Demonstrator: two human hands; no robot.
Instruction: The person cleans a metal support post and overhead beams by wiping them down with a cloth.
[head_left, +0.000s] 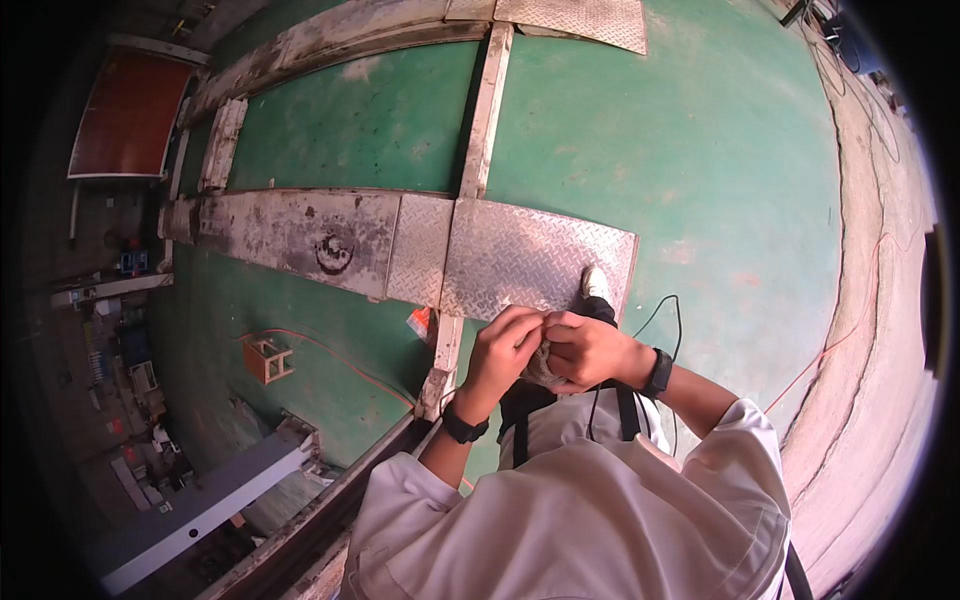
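Observation:
Both of my hands meet in front of my body, with a dark band on each wrist. My left hand [505, 350] has its fingers curled and pressed together at the top of a greyish, knitted-looking item [541, 368]. Against it on the right, my right hand [590, 350] is closed around the same item. The item hangs between the palms and is mostly hidden by the fingers, so its exact kind is unclear.
A metal checker plate [540, 258] on a long beam lies ahead, beside my shoe [595, 283]. A small wooden stool [267, 360] stands left on the green floor. Orange and black cables trail nearby. A grey beam [210, 505] lies lower left.

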